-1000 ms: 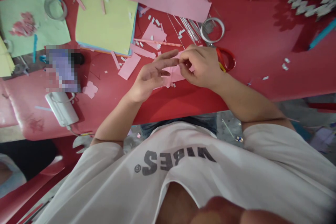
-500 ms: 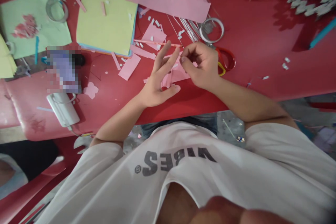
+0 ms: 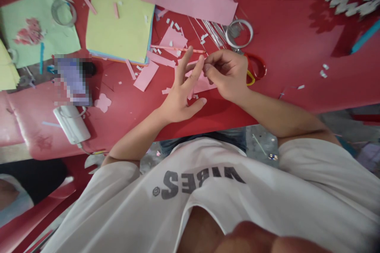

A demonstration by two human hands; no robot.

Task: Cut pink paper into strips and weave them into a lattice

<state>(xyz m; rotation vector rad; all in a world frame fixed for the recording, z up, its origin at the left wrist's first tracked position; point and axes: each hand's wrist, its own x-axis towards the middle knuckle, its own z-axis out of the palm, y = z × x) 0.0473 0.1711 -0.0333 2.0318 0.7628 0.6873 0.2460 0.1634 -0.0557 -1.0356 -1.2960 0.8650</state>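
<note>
My left hand (image 3: 181,97) is over the table near its front edge, fingers spread apart, with no object visibly gripped. Beside it, my right hand (image 3: 227,73) is closed in a pinch, its fingertips close to the left index and middle fingers. Whatever the pinch holds is too small or hidden to make out. Pink paper (image 3: 206,83) lies beneath both hands and is partly covered by them. Just beyond the fingertips is a thin pink pencil-like stick (image 3: 170,48). Scissors (image 3: 257,66) with red and yellow handles lie against the right hand's outer side.
A tape roll (image 3: 240,33), silvery wires (image 3: 212,31) and a long pink paper strip (image 3: 196,4) lie farther back. Left of them is a yellow paper stack (image 3: 121,27). A white power bank (image 3: 71,124) and a pink flower cutout (image 3: 103,102) sit at the left.
My left hand has shifted slightly right and toward me, its fingers now nearer the right fingertips. The right hand stays in its pinch, almost in place.
</note>
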